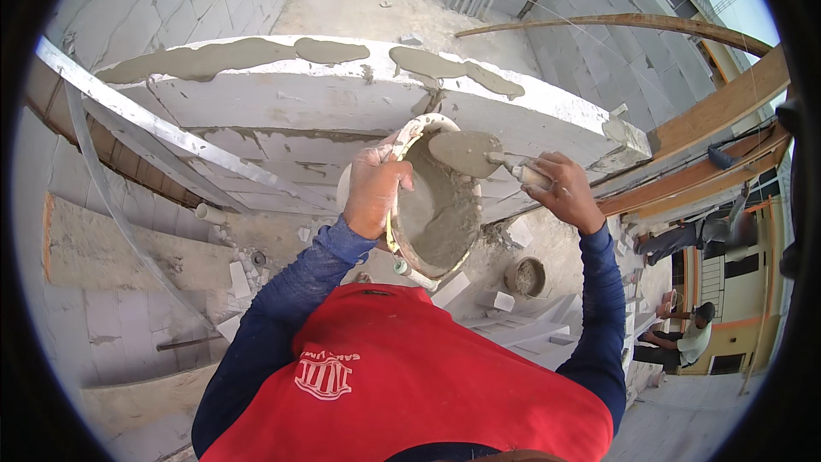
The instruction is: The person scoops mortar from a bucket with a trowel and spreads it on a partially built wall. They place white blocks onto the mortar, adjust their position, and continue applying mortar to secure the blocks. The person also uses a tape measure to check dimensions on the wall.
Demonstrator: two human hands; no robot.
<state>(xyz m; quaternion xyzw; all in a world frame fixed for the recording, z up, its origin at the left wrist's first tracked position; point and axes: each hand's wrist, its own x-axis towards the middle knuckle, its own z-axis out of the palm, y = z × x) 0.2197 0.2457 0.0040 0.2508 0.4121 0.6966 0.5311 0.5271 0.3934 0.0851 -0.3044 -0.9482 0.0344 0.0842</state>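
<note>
My left hand [378, 186] is closed on the rim of a white bucket [425, 122], which it holds tilted against the block wall. Wet grey mortar [440, 218] lies inside the bucket. My right hand [564, 191] grips the handle of a trowel [466, 154], its blade over the far side of the bucket's mouth and smeared with mortar. Just beyond, the top of the white block wall [564, 107] carries several patches of mortar [205, 60], with bare block between some of them.
A long metal straightedge [171, 128] slants on the left. Wooden planks [727, 111] stand at the right, and a curved wooden strip [633, 21] crosses behind. Below are a mortar-filled pail [524, 277] and loose block pieces [496, 300]. Two people [688, 338] are far right.
</note>
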